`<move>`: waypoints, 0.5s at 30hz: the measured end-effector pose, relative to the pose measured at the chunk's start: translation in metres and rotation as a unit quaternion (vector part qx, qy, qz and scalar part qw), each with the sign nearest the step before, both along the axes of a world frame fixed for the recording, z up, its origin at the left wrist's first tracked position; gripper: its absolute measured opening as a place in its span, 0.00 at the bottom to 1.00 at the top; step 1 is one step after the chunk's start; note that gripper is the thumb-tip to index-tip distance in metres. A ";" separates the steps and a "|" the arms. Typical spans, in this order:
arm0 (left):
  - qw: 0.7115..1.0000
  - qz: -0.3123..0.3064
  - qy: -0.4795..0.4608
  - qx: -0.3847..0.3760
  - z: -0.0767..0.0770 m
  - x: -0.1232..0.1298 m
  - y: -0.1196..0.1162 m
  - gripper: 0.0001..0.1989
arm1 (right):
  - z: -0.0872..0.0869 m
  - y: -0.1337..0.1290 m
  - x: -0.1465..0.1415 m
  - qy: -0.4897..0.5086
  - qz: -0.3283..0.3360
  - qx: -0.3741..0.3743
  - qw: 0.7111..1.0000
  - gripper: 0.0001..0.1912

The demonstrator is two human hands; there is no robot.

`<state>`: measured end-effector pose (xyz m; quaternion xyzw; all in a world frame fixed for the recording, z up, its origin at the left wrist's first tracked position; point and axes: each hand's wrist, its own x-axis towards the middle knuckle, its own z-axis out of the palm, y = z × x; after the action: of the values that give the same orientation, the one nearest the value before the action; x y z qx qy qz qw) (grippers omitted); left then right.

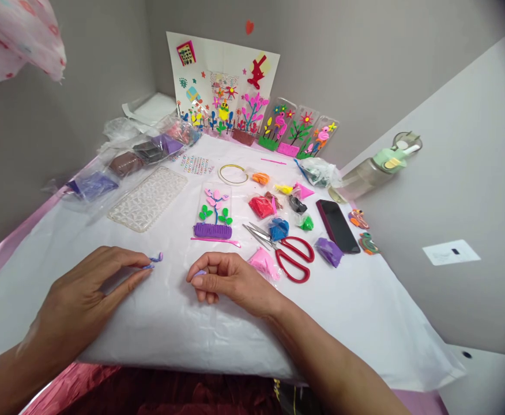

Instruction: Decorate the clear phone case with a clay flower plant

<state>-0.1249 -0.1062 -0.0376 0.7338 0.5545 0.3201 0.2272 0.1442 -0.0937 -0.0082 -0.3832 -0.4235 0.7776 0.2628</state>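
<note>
My left hand (99, 285) is at the left front of the table, thumb and forefinger pinched on a small curled blue and purple clay piece (161, 256). To its right, my right hand (224, 279) hovers low over the sheet with its fingers curled and the thumb against the forefinger. A lilac spot shows at that thumb's tip; whether anything sits in the fingers is hidden. Just beyond the hands lies a clear phone case (208, 199) with a clay plant: pink flowers, green leaves and a purple base. A pink modelling tool (215, 242) lies along its near edge.
Red-handled scissors (293, 259) and bagged clay, such as the pink lump (263, 262), lie right of the case. Farther right are a phone (338, 226) and a bottle (369, 173). A patterned clear case (149, 199) lies left; decorated cases (278, 124) stand behind.
</note>
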 end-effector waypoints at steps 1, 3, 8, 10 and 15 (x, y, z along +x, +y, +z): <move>0.999 -0.020 0.014 0.022 0.000 -0.001 0.002 0.15 | 0.000 0.000 0.000 0.001 0.001 -0.002 1.000 0.27; 0.997 -0.048 0.034 0.055 0.000 -0.001 0.005 0.12 | 0.000 0.000 0.000 0.002 0.002 -0.005 1.000 0.27; 0.993 -0.066 0.028 0.098 -0.005 0.004 0.009 0.11 | 0.000 0.001 0.000 0.003 0.003 -0.010 1.000 0.28; 0.990 -0.076 0.029 0.111 -0.008 0.006 0.009 0.11 | 0.000 0.001 0.001 0.004 0.004 -0.011 1.000 0.28; 0.988 -0.076 0.058 0.123 -0.011 0.004 0.012 0.12 | 0.000 0.000 0.001 0.005 0.005 -0.010 1.000 0.27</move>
<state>-0.1206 -0.0943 -0.0485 0.8134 0.4655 0.3251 0.1263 0.1453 -0.0934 -0.0086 -0.3799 -0.4161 0.7851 0.2572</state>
